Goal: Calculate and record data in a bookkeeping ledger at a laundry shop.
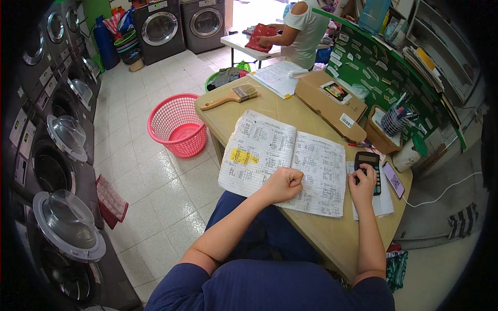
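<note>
Notebook: the ruled notebook (259, 136) lies spread flat on the table (220, 115), right in front of the person, both pages crammed with handwriting.
Left hand: the left hand (283, 185) is balled into a fist on the lower pages, near the middle fold; can't tell if anything's tucked inside.
Right hand: the right hand (365, 182) has its fingers bent over the keys, not wrapped around anything.
Calculator: the black calculator (367, 156) sits just right of the notebook, partly on a loose lined sheet (384, 204), with a smartphone (393, 180) beside it.
How far along: both pages look pretty much filled in, and one block on the left page has a yellow highlight (242, 156). Which sums are done or left? Honestly can't tell, the writing's too small and the calculator's readout isn't legible.
Far end: a wooden-handled paintbrush (233, 96) and a cardboard box (322, 97).
</note>
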`<state>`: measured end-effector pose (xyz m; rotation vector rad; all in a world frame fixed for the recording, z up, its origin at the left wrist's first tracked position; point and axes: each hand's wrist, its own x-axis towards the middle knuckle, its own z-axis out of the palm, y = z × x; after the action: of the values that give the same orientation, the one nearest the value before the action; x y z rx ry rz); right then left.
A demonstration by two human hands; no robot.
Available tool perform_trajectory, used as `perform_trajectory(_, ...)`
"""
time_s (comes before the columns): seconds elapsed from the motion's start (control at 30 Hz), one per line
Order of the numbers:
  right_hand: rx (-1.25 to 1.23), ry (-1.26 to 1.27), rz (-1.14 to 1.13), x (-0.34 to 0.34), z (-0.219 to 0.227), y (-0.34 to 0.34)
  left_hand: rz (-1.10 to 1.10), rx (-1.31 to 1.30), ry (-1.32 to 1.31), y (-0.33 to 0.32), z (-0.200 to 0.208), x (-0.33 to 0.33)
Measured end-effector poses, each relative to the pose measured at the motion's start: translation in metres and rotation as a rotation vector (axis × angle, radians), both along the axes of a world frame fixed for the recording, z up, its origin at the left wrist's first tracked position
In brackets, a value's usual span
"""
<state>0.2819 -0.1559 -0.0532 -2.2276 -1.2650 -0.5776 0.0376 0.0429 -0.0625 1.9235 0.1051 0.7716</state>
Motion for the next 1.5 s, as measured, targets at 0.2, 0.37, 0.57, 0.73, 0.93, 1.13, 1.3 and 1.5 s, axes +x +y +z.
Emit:
perform_trajectory(0.2,-0.001,0.0,0.005,0.0,0.001,0.0,-0.008,-0.013,0.009,0.0,0.002,0.0)
perform_trajectory(0.37,-0.01,0.005,-0.001,-0.001,0.002,0.0,0.001,-0.004,0.001,0.0,0.0,0.001)
perform_trajectory(0.57,-0.006,-0.003,0.0,-0.001,0.001,-0.001,-0.013,-0.02,0.029,-0.001,0.003,-0.001)
perform_trajectory(0.73,-0.005,-0.002,0.002,-0.001,0.0,0.0,-0.006,-0.015,0.014,-0.001,0.001,0.0)
perform_trajectory(0.93,0.0,-0.01,-0.004,-0.003,0.004,0.002,-0.03,-0.068,-0.008,0.001,-0.005,0.002)
perform_trajectory(1.13,0.014,-0.009,0.014,-0.001,0.0,-0.002,-0.032,-0.043,-0.019,-0.002,-0.008,0.002)
perform_trajectory(1.3,0.004,-0.013,0.006,-0.001,0.002,0.0,-0.033,-0.044,0.017,0.0,-0.009,0.001)
perform_trajectory(1.5,-0.009,-0.01,-0.004,-0.002,0.002,0.0,-0.021,-0.041,0.023,-0.001,-0.003,-0.001)
